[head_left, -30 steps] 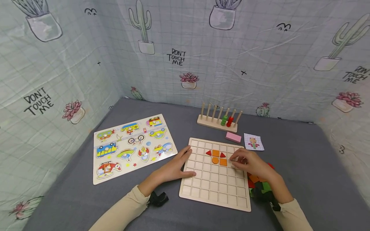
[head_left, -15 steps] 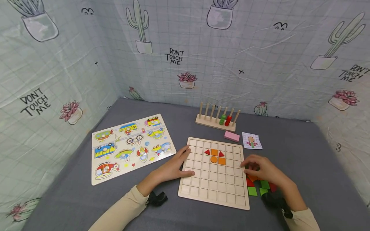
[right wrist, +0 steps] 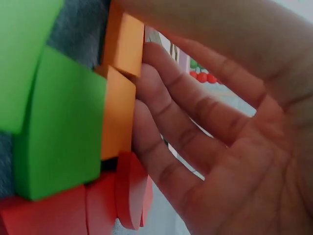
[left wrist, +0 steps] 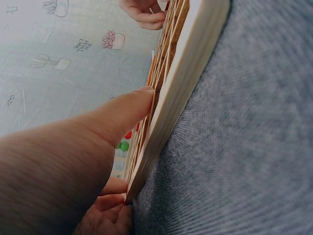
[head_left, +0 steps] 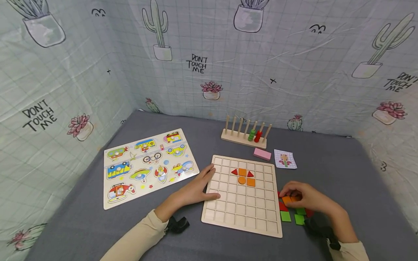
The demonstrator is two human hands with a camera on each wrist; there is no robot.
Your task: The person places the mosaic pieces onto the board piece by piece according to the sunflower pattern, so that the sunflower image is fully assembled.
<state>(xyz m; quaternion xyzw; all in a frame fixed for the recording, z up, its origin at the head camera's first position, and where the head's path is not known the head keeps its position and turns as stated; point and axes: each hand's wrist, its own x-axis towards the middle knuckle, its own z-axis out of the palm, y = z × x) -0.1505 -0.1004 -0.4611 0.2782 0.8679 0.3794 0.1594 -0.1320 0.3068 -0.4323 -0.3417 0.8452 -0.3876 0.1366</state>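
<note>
My left hand [head_left: 196,189] rests along the left edge of a square wooden grid board [head_left: 241,214]. In the left wrist view its thumb [left wrist: 129,105] lies over the board's rim, with the other fingers against the side. My right hand [head_left: 305,195] is over a pile of coloured blocks right of the board. Its fingertips touch orange blocks [right wrist: 117,112] in the right wrist view, the thumb tip hidden. Green blocks [right wrist: 66,127] and red blocks [right wrist: 49,210] lie beside them. On the board sit orange squares [head_left: 242,172], an orange circle [head_left: 241,180] and red triangles [head_left: 234,172].
Left of the board lies a vehicle puzzle [head_left: 150,165]. Behind it stand a pegged wooden rack [head_left: 236,136] with green and red beads, a pink block [head_left: 262,154] and a pattern card [head_left: 285,159]. A printed cloth [head_left: 248,72] hangs behind the grey table [head_left: 326,163].
My right hand has moved from over the board's right side, right and towards me, to the block pile. The left hand stays at the board's edge; the pieces on the grid look the same.
</note>
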